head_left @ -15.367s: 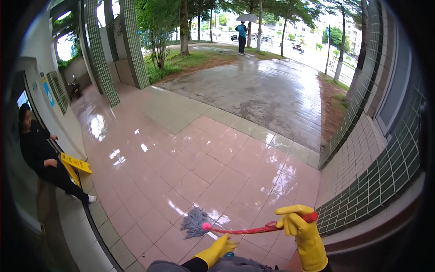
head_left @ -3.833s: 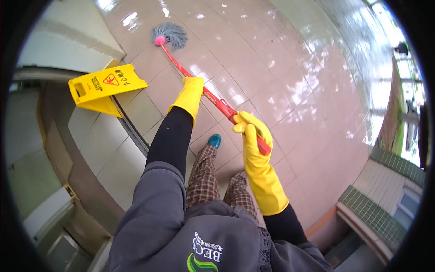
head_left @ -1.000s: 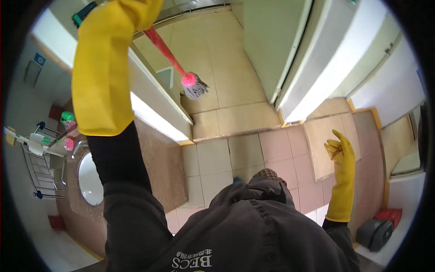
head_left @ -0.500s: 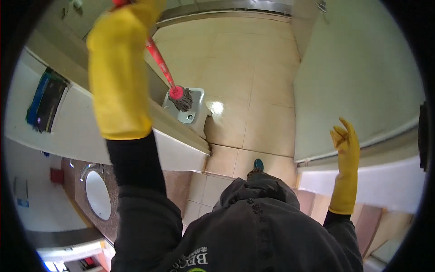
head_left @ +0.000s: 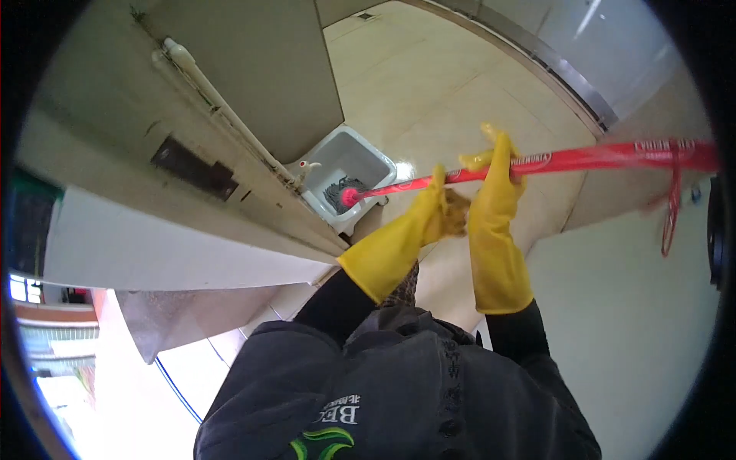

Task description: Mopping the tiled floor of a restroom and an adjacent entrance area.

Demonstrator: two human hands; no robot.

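Forearms (head_left: 333,303) raised from the lower edge, left slanting rightward, right nearly upright. Right hand (head_left: 497,192) wrapped around the red handle (head_left: 583,157) of a mop (head_left: 410,185); left hand (head_left: 431,211) curled against it nearer the pink hub (head_left: 350,197), impossible to tell whether closed around it. Two yellow gloves (head_left: 387,249), one mop, one tap (head_left: 309,165), one white basin (head_left: 360,146) with grey strands (head_left: 334,195) inside.

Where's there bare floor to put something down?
The cream floor is bare beyond the white basin, between the grey partition and the metal strip. It's crowded nearer: the mop head is in the basin, and the left hand and right hand are at the red handle.
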